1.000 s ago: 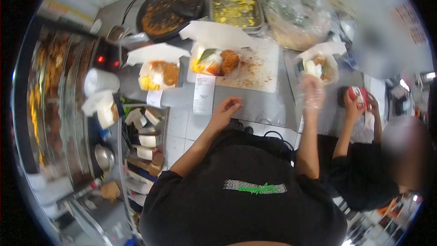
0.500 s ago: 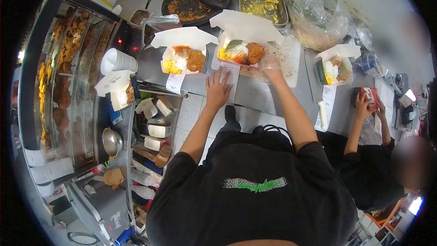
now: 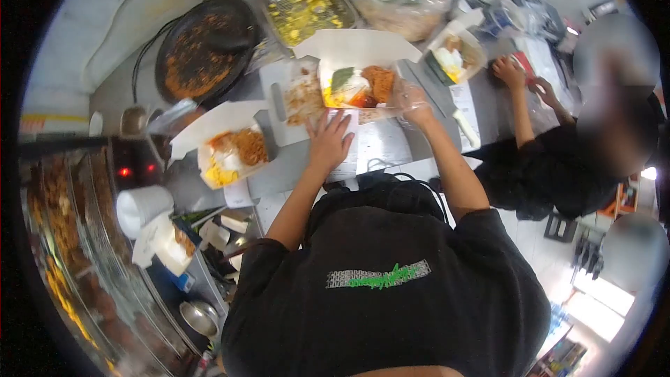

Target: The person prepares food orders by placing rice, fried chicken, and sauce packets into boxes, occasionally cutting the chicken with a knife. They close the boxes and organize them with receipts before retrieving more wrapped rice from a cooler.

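An open paper box (image 3: 356,91) with fried chicken, white rice, yellow egg, red sauce and a green leaf stands before me, over the edge of a stained cutting board (image 3: 283,101). My left hand (image 3: 330,139) lies with spread fingers at the box's front left, on a paper slip (image 3: 345,120). At the box's right side is my right hand (image 3: 414,103) in a clear plastic glove. Its fingers are blurred, and whether they grip the box is unclear. Another open box (image 3: 234,156) with chicken, rice and egg stands to the left.
A black pan (image 3: 206,49) and a metal egg tray (image 3: 307,12) stand behind. Further right are a third food box (image 3: 457,56), a white-handled knife (image 3: 466,129) and a co-worker's hands (image 3: 513,73) at a red box. White cups (image 3: 143,209) and a food cabinet (image 3: 84,237) stand left.
The view has turned and shifted to the right. The middle box now stands further right relative to the cutting board, with my two hands still beside it.
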### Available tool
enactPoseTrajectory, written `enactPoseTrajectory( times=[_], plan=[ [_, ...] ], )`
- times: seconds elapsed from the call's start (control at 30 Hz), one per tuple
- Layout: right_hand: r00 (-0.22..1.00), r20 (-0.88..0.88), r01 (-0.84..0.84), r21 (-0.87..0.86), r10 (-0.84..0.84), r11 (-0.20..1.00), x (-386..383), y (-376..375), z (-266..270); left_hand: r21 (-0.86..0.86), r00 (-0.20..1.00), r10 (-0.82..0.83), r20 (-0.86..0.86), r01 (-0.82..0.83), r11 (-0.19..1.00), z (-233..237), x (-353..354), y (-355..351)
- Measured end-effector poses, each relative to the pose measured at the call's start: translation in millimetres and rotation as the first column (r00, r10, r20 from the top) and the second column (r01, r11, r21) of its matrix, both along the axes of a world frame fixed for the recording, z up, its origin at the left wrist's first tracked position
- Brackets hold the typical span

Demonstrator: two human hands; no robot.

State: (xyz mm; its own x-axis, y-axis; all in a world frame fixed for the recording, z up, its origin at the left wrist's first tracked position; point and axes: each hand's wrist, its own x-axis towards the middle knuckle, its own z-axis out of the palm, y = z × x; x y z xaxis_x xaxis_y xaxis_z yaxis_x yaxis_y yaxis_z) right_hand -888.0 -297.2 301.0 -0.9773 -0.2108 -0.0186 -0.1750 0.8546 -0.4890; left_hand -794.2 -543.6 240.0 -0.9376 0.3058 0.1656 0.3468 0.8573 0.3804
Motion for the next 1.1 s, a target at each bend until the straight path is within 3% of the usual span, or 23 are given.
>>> enactPoseTrajectory(
  times=[0.03, 0.13, 0.23, 0.3, 0.37, 0.4, 0.47, 0.5, 0.53, 0.57, 0.63, 0.7, 0.77, 0.8, 0.83, 0.87, 0.9, 1.0, 1.03, 1.1],
  plan=[
    [0.999, -0.002, 0.051, 0.007, -0.051, 0.999, -1, -2, -12, -0.004, 1.0, -0.002, 0.005, 0.002, 1.0, 3, 0, -4],
    [0.988, 0.064, 0.153, -0.21, -0.142, 0.966, 2, 8, -6, -0.051, 1.0, 0.017, -0.026, -0.019, 0.999, 15, -2, 0],
    [0.881, -0.113, 0.383, -0.396, -0.459, 0.834, 0, 9, 17, -0.033, 1.0, 0.014, -0.01, -0.014, 0.999, 17, 7, -4],
    [0.772, -0.496, 0.213, -0.388, -0.398, 0.897, -11, 7, 26, 0.038, 0.999, 0.027, -0.017, -0.026, 0.999, 18, 11, -7],
    [0.646, -0.711, 0.132, -0.256, -0.279, 0.958, -29, -1, 43, 0.036, 0.999, 0.02, -0.039, -0.019, 0.999, 25, 18, -7],
    [0.643, -0.729, 0.122, -0.203, -0.233, 0.972, -35, -9, 52, 0.036, 0.998, 0.022, -0.056, -0.02, 0.999, 31, 17, -8],
    [0.628, -0.767, 0.099, -0.087, -0.13, 0.991, -51, -19, 77, 0.24, 0.995, 0.016, -0.101, 0.009, 0.971, 42, 10, -12],
    [0.847, -0.526, 0.089, 0.012, -0.07, 0.996, -52, -23, 97, 0.339, 0.993, 0.015, -0.117, 0.025, 0.94, 49, 8, -14],
    [0.973, -0.229, 0.044, 0.102, -0.02, 0.994, -50, -27, 121, 0.37, 0.983, 0.053, -0.176, 0.016, 0.929, 58, 2, -15],
    [0.996, 0.092, -0.03, 0.172, 0.014, 0.985, -49, -29, 134, 0.403, 0.967, 0.095, -0.236, 0.008, 0.915, 70, -7, -15],
    [0.993, 0.007, -0.115, 0.021, 0.115, 0.993, -38, -27, 117, 0.487, 0.917, 0.172, -0.359, 0.027, 0.873, 100, -27, -10],
    [0.979, -0.112, -0.181, -0.084, 0.171, 0.98, -34, -16, 94, 0.46, 0.91, 0.185, -0.371, 0.007, 0.888, 122, -47, -4],
    [0.885, -0.4, 0.124, -0.294, -0.24, 0.948, -38, 23, 63, 0.404, 0.913, 0.167, -0.372, -0.003, 0.915, 135, -71, 3],
    [0.874, -0.255, 0.328, -0.318, -0.413, 0.89, -41, 49, 73, 0.359, 0.922, 0.144, -0.358, -0.006, 0.933, 139, -82, 10],
    [0.773, -0.36, 0.367, -0.419, -0.523, 0.831, -47, 83, 63, 0.311, 0.932, 0.123, -0.34, -0.012, 0.95, 142, -90, 14],
    [0.798, -0.302, 0.494, -0.168, -0.521, 0.853, -75, 124, 48, 0.302, 0.934, 0.127, -0.334, -0.021, 0.953, 144, -94, 15],
    [0.759, -0.452, 0.48, -0.098, -0.469, 0.872, -84, 155, 39, 0.292, 0.936, 0.125, -0.33, -0.024, 0.956, 146, -99, 17],
    [0.835, -0.231, 0.55, 0.34, -0.499, 0.763, -122, 190, 22, 0.294, 0.922, 0.125, -0.367, -0.013, 0.956, 157, -123, 28],
    [0.88, -0.187, 0.474, 0.4, -0.437, 0.784, -129, 199, 20, 0.298, 0.915, 0.131, -0.382, -0.012, 0.955, 160, -130, 29],
    [0.948, -0.076, 0.302, 0.509, -0.307, 0.806, -138, 209, 15, 0.132, 0.941, 0.084, -0.329, -0.042, 0.99, 157, -139, 27]
  ],
)
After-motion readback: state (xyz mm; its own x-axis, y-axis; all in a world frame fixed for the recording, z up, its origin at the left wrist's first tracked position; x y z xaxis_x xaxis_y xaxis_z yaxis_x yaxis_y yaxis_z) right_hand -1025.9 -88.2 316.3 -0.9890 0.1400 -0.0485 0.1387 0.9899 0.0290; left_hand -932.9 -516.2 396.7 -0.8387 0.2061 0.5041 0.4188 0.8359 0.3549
